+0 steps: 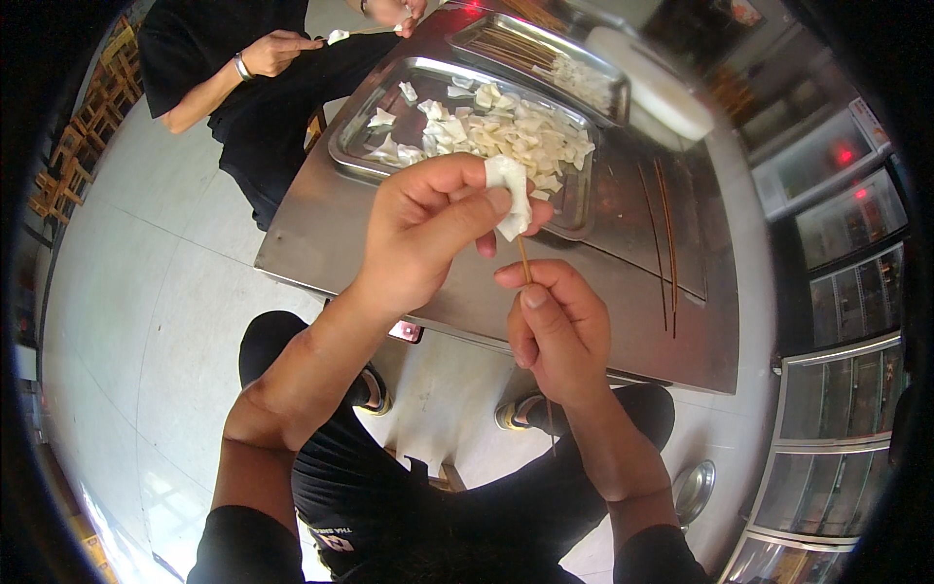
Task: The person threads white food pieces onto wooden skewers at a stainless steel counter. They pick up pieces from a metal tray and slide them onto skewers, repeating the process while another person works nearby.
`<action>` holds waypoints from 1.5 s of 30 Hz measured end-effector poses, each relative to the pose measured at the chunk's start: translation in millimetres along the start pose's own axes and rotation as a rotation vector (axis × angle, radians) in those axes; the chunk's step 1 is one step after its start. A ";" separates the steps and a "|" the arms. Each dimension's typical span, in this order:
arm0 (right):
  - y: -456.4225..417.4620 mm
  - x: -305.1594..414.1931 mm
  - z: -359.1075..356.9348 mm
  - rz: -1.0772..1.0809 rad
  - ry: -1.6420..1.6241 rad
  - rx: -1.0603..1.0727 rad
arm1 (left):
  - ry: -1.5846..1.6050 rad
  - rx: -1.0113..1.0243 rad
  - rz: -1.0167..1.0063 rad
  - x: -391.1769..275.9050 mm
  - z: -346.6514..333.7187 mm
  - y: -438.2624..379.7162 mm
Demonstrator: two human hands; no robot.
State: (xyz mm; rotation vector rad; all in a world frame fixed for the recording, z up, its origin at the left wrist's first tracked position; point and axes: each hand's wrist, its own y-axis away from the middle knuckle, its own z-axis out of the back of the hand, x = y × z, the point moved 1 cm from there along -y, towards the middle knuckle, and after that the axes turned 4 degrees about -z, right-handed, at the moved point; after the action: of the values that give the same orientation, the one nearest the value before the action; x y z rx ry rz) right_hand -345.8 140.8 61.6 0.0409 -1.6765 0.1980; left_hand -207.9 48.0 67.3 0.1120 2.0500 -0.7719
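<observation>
Between the thumb and fingers of my left hand (423, 226) is a flat white piece of food (512, 191), its kind not clear. My right hand (562, 328) grips a thin wooden skewer (525, 255), whose upper end meets the lower edge of the white piece. Whether the tip has gone into it is hidden. The skewer's other end hangs below my right hand. Just beyond my hands, a steel tray (350, 150) on the metal table holds a heap of similar pale pieces (511, 131).
A smaller steel tray (620, 109) holds skewers (503, 42) and threaded white pieces (580, 80). Loose skewers (665, 248) lie on the table (328, 248) at right. Across the left corner, another person's hand (271, 53) holds a skewer. Glass-door coolers (835, 409) line the right side.
</observation>
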 end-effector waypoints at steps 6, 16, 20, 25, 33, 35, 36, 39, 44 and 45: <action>-0.2 -1.4 -2.4 -0.006 -0.007 0.002 | 0.079 -0.052 0.018 3.3 -1.1 0.7; -5.2 -4.1 -0.5 0.071 -0.015 -0.018 | 0.116 -0.042 0.060 13.3 -10.5 7.1; -5.7 -1.9 -0.2 0.073 -0.007 -0.019 | 0.104 -0.017 0.096 11.5 -6.6 3.5; -2.9 -3.3 4.3 -0.026 0.037 0.005 | 0.195 -0.042 0.091 -0.8 -2.5 -4.9; -3.4 -4.8 1.2 -0.004 0.037 0.003 | 0.187 -0.003 0.061 4.9 -1.6 0.8; -3.4 -6.9 1.1 -0.008 0.020 -0.006 | 0.204 -0.021 0.049 10.1 -4.6 2.3; -3.5 -7.5 1.0 -0.007 0.011 -0.010 | 0.202 -0.021 0.043 10.4 -5.5 2.0; -3.8 -8.3 2.0 0.008 0.019 -0.009 | 0.228 -0.031 0.046 9.9 -7.9 2.0; -3.9 -9.1 3.3 0.046 0.047 -0.005 | 0.261 -0.021 0.056 9.7 -10.8 3.4; -3.4 -8.3 3.7 0.057 0.060 -0.002 | 0.263 -0.011 0.067 9.4 -10.6 3.5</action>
State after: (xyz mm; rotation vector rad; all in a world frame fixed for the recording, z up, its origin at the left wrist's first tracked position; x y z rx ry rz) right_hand -347.9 136.2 53.4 -0.0140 -1.6195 0.2380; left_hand -219.8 54.8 62.4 0.2874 2.2854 -0.7349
